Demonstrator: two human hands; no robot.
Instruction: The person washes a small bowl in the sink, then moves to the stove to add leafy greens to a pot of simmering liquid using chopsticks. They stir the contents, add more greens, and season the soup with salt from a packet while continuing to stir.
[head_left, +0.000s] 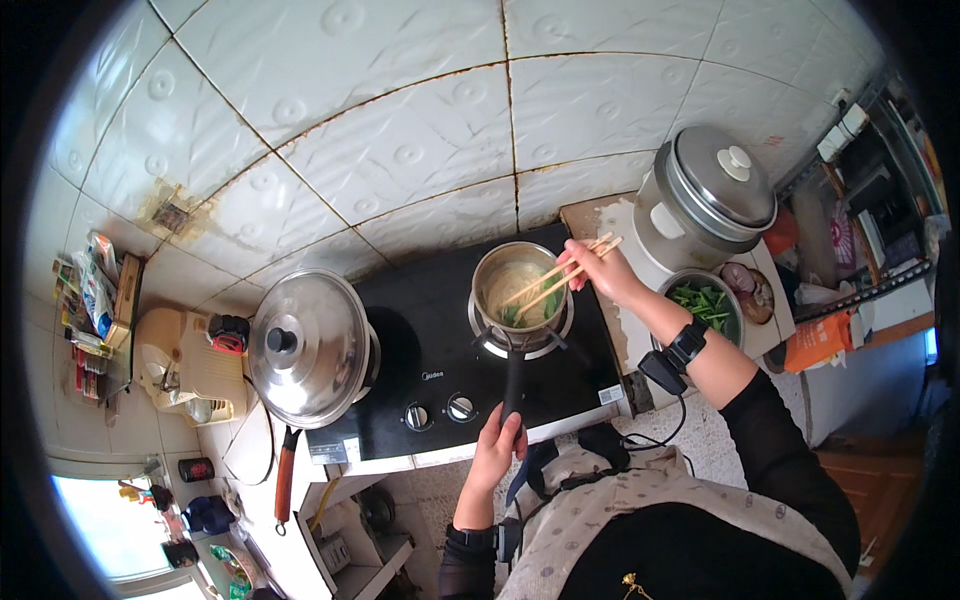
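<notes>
My left hand (498, 444) is closed around the black handle of a small saucepan (480, 281) on the right burner of a black gas stove (442, 360). Green leaves and what look like pale noodles lie in liquid inside the pan. Above its right rim, my right hand (596, 270) grips a pair of wooden chopsticks (559, 279), their tips among the leaves. Right of the stove, partly behind my right forearm, a metal bowl (739, 319) holds cut green vegetables (701, 304).
A lidded wok (319, 360) covers the left burner, its wooden handle towards the front edge. A rice cooker (667, 225) stands at the back right. A small dish (761, 304) with food sits beside the bowl. A beige rack (195, 360) stands far left.
</notes>
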